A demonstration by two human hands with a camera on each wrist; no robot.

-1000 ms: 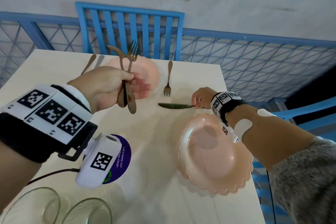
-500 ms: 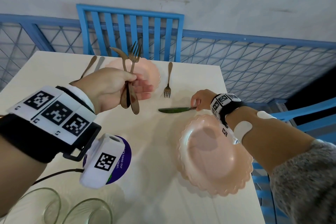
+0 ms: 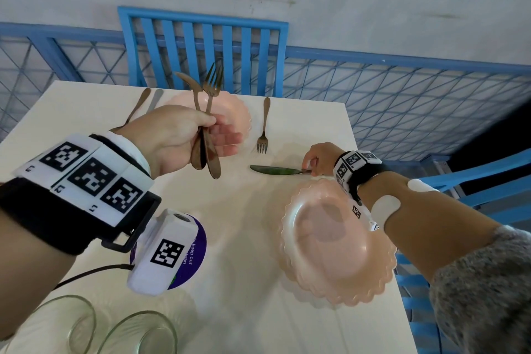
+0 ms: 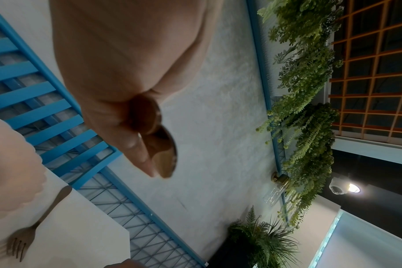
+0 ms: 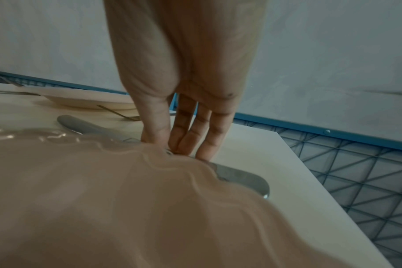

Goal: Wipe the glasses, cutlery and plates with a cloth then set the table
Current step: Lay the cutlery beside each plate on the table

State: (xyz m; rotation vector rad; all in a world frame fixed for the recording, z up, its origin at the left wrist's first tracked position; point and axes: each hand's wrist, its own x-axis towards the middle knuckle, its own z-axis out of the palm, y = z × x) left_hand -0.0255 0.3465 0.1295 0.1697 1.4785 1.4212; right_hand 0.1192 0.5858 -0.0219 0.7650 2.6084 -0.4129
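My left hand (image 3: 215,131) grips a bundle of bronze cutlery (image 3: 211,86) upright above the far pink plate (image 3: 238,112), fork tines pointing up. The left wrist view shows the handle ends (image 4: 163,154) sticking out below the fingers. My right hand (image 3: 313,165) pinches the handle of a knife (image 3: 273,171) that lies flat on the table, just beyond the near pink scalloped plate (image 3: 339,244). In the right wrist view, thumb and fingertips (image 5: 181,145) meet on the knife (image 5: 85,125) behind the plate's rim (image 5: 126,199).
A fork (image 3: 264,129) lies right of the far plate, and two more pieces of cutlery (image 3: 143,100) lie to its left. Two glasses (image 3: 140,330) stand at the near left edge beside a purple round sticker (image 3: 195,244). A blue chair (image 3: 201,46) stands behind the table.
The knife has shifted only slightly under my right hand. My left hand keeps its hold on the cutlery bundle in nearly the same place.
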